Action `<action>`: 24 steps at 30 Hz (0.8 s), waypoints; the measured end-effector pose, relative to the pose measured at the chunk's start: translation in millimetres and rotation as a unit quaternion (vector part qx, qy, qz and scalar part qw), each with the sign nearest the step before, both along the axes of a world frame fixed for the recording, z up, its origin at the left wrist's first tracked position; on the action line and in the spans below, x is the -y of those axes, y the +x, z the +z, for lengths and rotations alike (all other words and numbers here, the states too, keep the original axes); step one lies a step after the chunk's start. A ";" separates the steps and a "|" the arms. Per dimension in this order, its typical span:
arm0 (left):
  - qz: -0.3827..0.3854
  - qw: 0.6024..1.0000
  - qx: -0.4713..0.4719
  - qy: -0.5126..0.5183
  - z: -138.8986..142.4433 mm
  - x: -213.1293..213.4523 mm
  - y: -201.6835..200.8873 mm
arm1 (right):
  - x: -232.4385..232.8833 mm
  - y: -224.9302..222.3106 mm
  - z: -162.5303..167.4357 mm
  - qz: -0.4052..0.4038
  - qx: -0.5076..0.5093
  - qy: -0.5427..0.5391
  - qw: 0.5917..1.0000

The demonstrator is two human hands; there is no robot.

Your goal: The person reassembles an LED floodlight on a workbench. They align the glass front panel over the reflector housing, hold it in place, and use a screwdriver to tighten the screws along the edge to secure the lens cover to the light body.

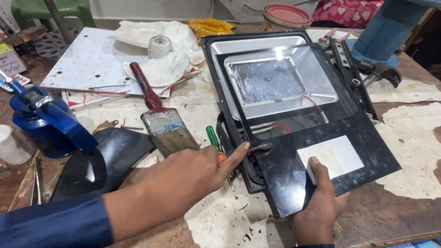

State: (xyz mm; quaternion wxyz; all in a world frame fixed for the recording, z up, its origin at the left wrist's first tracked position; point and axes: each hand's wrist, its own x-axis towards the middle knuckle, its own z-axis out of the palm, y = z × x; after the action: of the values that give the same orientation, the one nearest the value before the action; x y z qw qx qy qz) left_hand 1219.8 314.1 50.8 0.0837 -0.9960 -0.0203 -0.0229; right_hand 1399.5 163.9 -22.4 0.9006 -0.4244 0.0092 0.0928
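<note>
Floodlight housing lies opened near the worktop's front edge; the right hand clamps its black cover plate to steady it, while the left hand, closed round a screwdriver, works at the hinge beside a paintbrush

Your open floodlight and screwdriver

The black floodlight lies face-up near the table's front edge; the orange-green screwdriver touches its left rim.
</note>
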 end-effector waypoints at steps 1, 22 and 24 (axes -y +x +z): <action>0.004 1.000 0.002 -0.004 2.2 0.4 8.7 | -1.3 -0.5 1.9 -0.012 0.018 -0.005 1.000; -0.010 0.998 -0.030 -0.048 2.2 -8.4 -1.1 | 2.1 -14.2 20.4 -0.013 -0.019 -0.022 0.999; -0.007 0.999 -0.019 -0.024 9.9 -13.6 -7.8 | 2.2 -13.4 19.2 -0.016 -0.034 -0.020 0.999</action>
State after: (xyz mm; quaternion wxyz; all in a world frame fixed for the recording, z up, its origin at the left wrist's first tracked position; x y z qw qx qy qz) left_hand 1211.9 327.8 60.8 0.0596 -0.9981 -0.0125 -0.0036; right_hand 1386.1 161.7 -3.2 0.8923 -0.4390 0.0485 0.0928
